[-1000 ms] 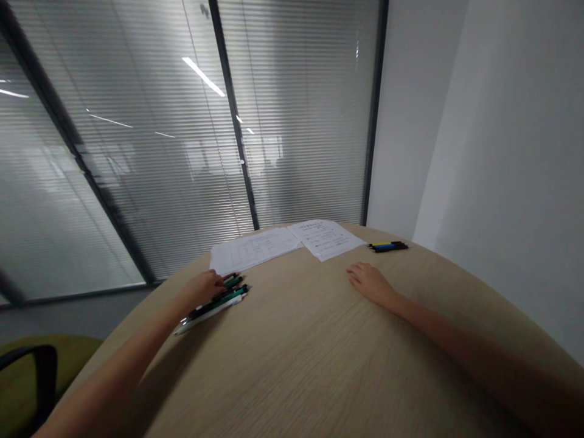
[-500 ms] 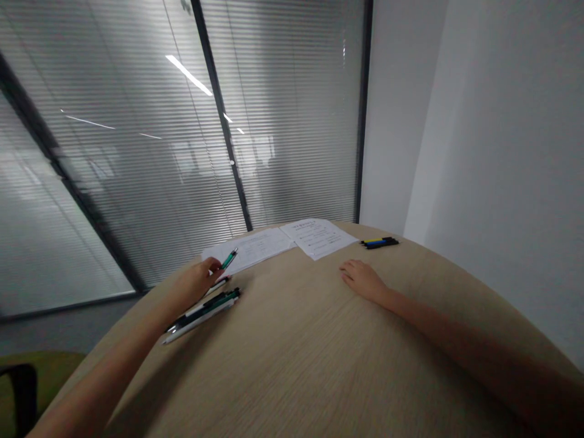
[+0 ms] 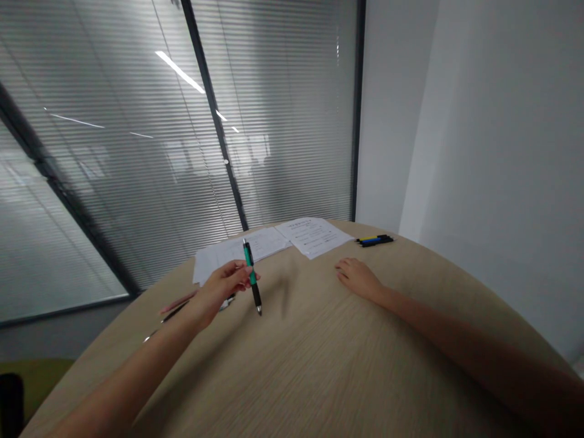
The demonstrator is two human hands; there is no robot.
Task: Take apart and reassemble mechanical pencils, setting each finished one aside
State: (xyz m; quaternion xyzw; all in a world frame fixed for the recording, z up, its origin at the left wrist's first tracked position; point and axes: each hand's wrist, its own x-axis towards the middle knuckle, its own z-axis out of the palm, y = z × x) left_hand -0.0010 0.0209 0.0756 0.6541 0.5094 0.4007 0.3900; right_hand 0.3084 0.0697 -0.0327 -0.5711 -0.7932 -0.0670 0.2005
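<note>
My left hand [image 3: 228,283] pinches a green and black pen [image 3: 250,267] by its middle, above the table. The pen is close to upright, its tip pointing down. Beneath my left wrist and forearm lie several pens [image 3: 176,311], mostly hidden by the arm. My right hand [image 3: 358,278] rests palm down on the table, fingers stretched out and holding nothing. Just beyond it lies a small group of pens [image 3: 375,241] with black, blue and yellow bodies.
Printed paper sheets [image 3: 314,237] lie along the far side of the round wooden table [image 3: 292,365]. Glass panels with blinds [image 3: 292,152] stand behind, and a white wall [image 3: 502,152] is at the right. Part of a green chair [image 3: 43,377] shows at lower left.
My left hand has moved right and lifted the green and black pen off to the side of the other pens, turning it upright. My right hand stays where it was.
</note>
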